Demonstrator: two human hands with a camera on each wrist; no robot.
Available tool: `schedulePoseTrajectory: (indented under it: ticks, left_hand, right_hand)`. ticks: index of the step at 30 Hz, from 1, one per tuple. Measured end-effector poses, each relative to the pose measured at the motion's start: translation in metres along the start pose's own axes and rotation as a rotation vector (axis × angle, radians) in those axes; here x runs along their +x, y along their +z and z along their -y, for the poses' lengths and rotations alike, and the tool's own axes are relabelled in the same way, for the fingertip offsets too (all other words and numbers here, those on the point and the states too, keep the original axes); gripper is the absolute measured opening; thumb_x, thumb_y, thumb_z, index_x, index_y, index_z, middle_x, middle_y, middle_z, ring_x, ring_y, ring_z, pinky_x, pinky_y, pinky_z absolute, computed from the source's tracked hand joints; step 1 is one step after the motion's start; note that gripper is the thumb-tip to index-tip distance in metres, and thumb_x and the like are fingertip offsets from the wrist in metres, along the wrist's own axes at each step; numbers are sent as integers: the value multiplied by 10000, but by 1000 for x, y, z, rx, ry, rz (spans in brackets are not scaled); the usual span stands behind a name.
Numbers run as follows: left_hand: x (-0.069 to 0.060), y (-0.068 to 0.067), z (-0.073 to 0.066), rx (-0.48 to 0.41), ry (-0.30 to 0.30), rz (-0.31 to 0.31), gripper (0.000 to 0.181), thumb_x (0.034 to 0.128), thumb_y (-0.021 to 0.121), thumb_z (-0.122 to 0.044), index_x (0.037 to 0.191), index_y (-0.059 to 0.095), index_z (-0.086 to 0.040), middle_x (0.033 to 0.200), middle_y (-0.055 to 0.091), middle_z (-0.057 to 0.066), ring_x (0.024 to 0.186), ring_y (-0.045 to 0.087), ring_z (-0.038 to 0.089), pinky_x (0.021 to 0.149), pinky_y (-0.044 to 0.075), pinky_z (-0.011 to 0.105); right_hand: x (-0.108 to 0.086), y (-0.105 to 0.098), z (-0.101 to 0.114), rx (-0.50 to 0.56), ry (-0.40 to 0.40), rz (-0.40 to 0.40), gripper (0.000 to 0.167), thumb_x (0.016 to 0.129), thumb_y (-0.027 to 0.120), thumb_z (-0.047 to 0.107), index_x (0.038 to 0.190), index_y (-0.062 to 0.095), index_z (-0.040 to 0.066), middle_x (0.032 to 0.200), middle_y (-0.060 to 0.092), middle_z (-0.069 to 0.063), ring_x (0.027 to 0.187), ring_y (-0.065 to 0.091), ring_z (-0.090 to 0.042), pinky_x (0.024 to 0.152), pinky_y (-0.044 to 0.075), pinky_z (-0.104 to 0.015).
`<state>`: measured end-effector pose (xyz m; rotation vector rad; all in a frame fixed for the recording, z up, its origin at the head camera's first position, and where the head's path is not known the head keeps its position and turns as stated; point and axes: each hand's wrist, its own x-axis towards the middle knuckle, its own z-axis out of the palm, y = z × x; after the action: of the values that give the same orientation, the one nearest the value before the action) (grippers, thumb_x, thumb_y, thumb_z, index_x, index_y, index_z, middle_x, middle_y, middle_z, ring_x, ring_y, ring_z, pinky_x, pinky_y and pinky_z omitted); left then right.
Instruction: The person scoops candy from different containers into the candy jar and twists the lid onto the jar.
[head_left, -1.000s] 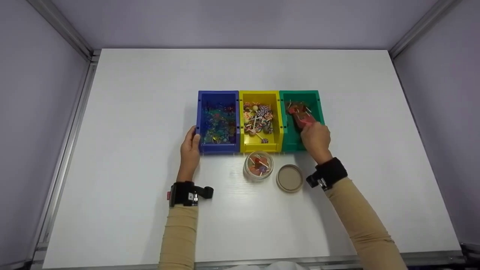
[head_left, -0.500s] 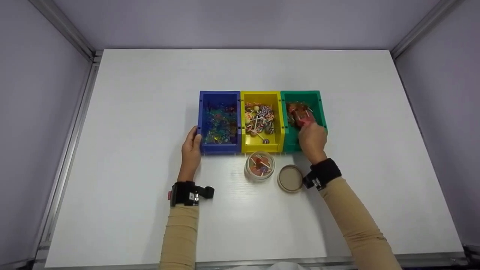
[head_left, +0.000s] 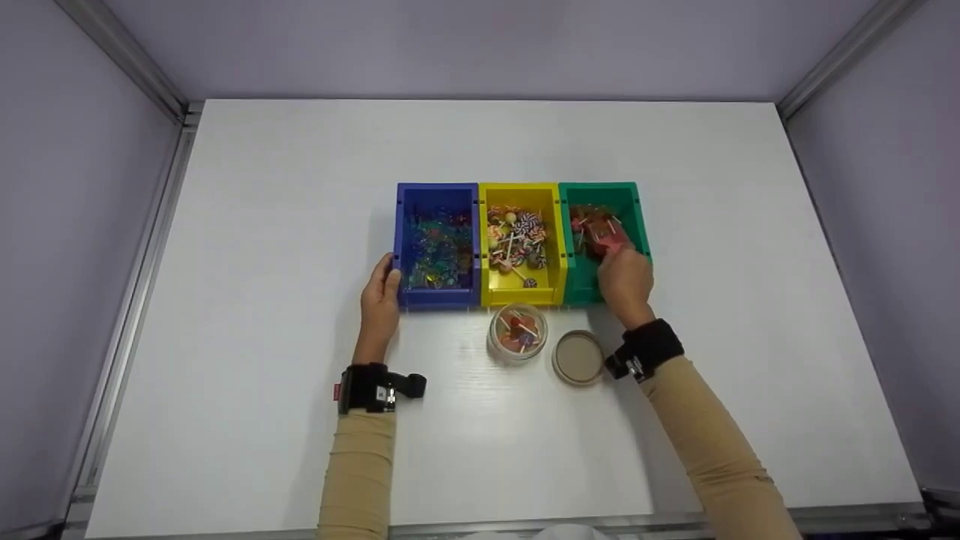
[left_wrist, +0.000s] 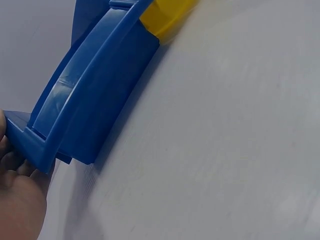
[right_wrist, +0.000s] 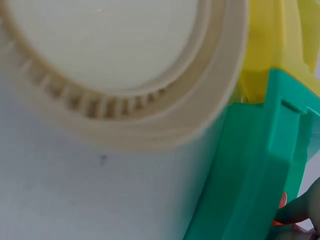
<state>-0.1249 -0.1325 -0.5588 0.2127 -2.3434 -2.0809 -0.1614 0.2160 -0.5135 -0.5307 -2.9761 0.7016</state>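
The right hand [head_left: 627, 283] gripped a red scoop [head_left: 609, 238] slanting forward-left of it; the jar [head_left: 517, 334] stood behind-left. The left hand [head_left: 380, 300] held the blue bin [head_left: 439, 297].

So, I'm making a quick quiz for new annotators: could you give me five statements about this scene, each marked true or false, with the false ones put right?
1. The yellow bin stands between the blue bin and the green bin. True.
2. The left hand grips the jar. False: the left hand grips the blue bin at its side.
3. The right hand holds a red scoop in the green bin. True.
4. The lid is on the jar. False: the lid lies on the table beside the open jar.
5. There are lollipops in the jar. True.
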Motion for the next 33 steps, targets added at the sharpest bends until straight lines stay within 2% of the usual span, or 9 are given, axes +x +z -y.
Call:
schedulePoseTrajectory:
  ticks: [6, 14, 21, 28, 33]
  left_hand:
    - [0, 0, 0, 3, -11, 0, 486, 1052, 372, -161, 1484, 297, 47, 1556, 306, 240, 1478, 274, 347, 1240, 245, 446]
    - [0, -1, 0, 7, -25, 14, 489, 1052, 372, -173, 1493, 294, 25, 1564, 309, 218, 1485, 267, 330, 1243, 240, 442]
    - [0, -2, -1, 21, -15, 17, 496, 1053, 371, -179, 1491, 286, 41, 1558, 308, 235, 1480, 272, 342, 1237, 251, 452]
    - [0, -2, 0, 12, 8, 17, 483, 1052, 367, -152, 1478, 296, 64, 1546, 315, 254, 1474, 279, 356, 1234, 256, 457]
    - [-1, -2, -2, 16, -10, 10, 483, 1052, 372, -163, 1480, 303, 49, 1552, 315, 240, 1478, 275, 348, 1239, 247, 450]
  right_hand:
    - [4, 0, -3, 92, -9, 4, 346, 1006, 417, 161, 1013, 602, -131, 969, 666, -323, 875, 646, -405, 725, 520, -527]
    - [5, 3, -1, 54, 18, 41, 353, 1026, 408, 202, 1096, 573, -103, 1007, 664, -288, 869, 632, -352, 749, 525, -497]
    - [8, 1, 3, 27, 14, 87, 354, 1031, 381, 191, 1097, 562, -105, 990, 653, -274, 815, 584, -295, 726, 522, -449]
    - [11, -3, 3, 95, 43, 139, 366, 1030, 388, 194, 1125, 562, -114, 1005, 634, -251, 812, 529, -266, 688, 453, -368]
    - [12, -2, 2, 134, 65, 150, 372, 1030, 396, 205, 1137, 565, -109, 1004, 622, -223, 815, 508, -251, 669, 422, -334]
